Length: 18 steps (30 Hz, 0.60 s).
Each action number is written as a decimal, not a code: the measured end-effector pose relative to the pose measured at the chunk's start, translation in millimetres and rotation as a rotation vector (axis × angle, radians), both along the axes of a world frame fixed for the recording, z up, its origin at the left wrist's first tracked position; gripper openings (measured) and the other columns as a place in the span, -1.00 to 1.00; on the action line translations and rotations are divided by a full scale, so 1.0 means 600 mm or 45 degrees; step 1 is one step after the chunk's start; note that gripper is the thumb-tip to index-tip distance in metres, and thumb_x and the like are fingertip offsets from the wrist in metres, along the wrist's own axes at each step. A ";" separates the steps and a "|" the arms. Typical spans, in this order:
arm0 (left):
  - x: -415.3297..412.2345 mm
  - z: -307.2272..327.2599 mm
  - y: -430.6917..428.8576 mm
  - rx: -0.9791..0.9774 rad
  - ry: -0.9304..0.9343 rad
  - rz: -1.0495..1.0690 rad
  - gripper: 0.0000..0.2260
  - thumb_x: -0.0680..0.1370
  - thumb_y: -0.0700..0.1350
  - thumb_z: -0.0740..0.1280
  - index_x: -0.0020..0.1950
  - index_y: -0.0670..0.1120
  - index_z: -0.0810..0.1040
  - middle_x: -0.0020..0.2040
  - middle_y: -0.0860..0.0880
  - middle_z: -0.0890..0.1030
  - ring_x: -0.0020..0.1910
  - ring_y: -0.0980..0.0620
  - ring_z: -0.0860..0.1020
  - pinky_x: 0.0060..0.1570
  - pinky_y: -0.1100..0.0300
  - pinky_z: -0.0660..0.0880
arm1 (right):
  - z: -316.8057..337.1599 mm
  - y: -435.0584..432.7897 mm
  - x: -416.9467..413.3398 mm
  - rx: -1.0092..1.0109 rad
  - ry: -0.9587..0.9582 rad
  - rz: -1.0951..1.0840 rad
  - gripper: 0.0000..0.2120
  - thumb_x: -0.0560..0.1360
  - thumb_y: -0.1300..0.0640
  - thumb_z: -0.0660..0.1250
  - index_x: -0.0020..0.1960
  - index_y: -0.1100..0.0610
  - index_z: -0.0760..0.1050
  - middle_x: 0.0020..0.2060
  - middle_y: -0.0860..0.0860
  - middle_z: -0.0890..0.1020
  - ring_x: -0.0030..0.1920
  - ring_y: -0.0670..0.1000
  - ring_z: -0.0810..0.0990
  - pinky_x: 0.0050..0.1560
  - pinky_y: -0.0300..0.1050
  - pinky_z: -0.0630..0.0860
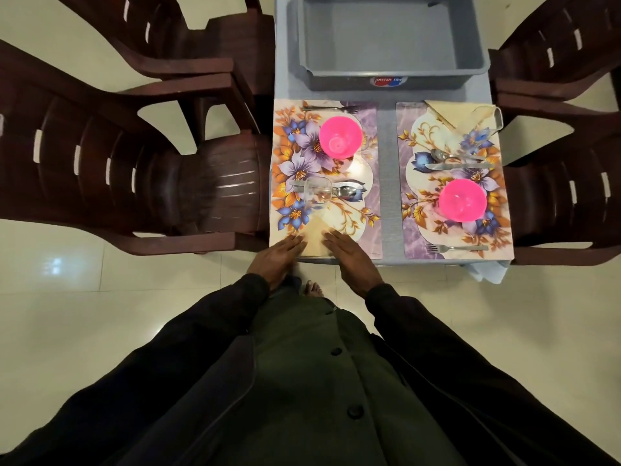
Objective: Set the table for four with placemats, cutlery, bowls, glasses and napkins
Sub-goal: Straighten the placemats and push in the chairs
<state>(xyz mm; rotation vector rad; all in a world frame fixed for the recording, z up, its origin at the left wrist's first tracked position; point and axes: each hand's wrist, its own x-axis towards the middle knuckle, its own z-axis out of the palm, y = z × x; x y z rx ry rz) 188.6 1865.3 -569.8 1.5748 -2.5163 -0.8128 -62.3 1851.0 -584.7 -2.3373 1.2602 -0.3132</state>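
Table (386, 183) space is being taken up at twelve o'clock by a grey tub (393, 35). Nearer, two flowered mats are being laid out, the left placemat (371, 203) at nine o'clock and the right placemat (415, 240) at three o'clock. A pink bowl (340, 136) is being carried toward the twelve o'clock end of the left placemat. Near its middle a glass (317, 193) is being seen overlapping the cutlery (347, 191).

At the six o'clock edge of that placemat a folded tan napkin (316, 242) is being pressed flat. Its nine o'clock side is being held down by the left hand (274, 260) and its three o'clock side by the right hand (353, 260). The fingers of both are being kept straight and together, with nothing being gripped or pinched.

The napkin is being judged light, soft and limp, and likely to unfold or slide on the glossy placemat if dragged. Hold is probably best being taken by pinching the folded edges at both sides. Alternatively it is being nudged with flat palms, so that the point at twelve o'clock is not being creased. The glass, just beyond that point, is being judged fragile and easily tipped, so any shifting is being advised away from it.
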 end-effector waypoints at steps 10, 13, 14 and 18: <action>0.010 -0.007 0.003 -0.077 -0.061 0.175 -0.39 0.44 -0.18 0.58 0.46 -0.20 0.49 0.43 -0.19 0.52 0.38 -0.22 0.53 0.17 -0.12 0.60 | -0.019 0.008 -0.088 0.012 0.119 -0.235 -0.43 0.67 -0.09 0.24 0.56 0.20 0.29 0.57 0.14 0.30 0.61 0.11 0.16 0.57 0.13 0.20; 0.013 -0.013 0.001 -0.077 -0.093 0.202 -0.37 0.43 -0.18 0.59 0.45 -0.22 0.49 0.43 -0.20 0.53 0.40 -0.21 0.52 0.17 -0.10 0.60 | -0.016 0.001 -0.091 0.027 0.210 -0.213 -0.34 0.65 -0.15 0.24 0.59 0.22 0.21 0.59 0.17 0.23 0.62 0.13 0.13 0.60 0.10 0.13; 0.014 -0.016 0.001 -0.077 -0.097 0.205 -0.38 0.43 -0.18 0.59 0.45 -0.23 0.49 0.43 -0.20 0.52 0.40 -0.21 0.51 0.17 -0.10 0.61 | -0.016 0.000 -0.090 0.023 0.240 -0.211 -0.34 0.65 -0.17 0.23 0.58 0.22 0.22 0.59 0.18 0.24 0.61 0.14 0.14 0.59 0.12 0.15; 0.015 -0.025 0.003 -0.065 -0.097 0.219 -0.37 0.41 -0.21 0.60 0.45 -0.23 0.50 0.43 -0.20 0.53 0.39 -0.20 0.52 0.12 -0.08 0.62 | -0.017 0.008 -0.089 0.016 0.272 -0.227 -0.33 0.65 -0.23 0.10 0.56 0.22 0.28 0.57 0.16 0.28 0.61 0.12 0.17 0.58 0.11 0.20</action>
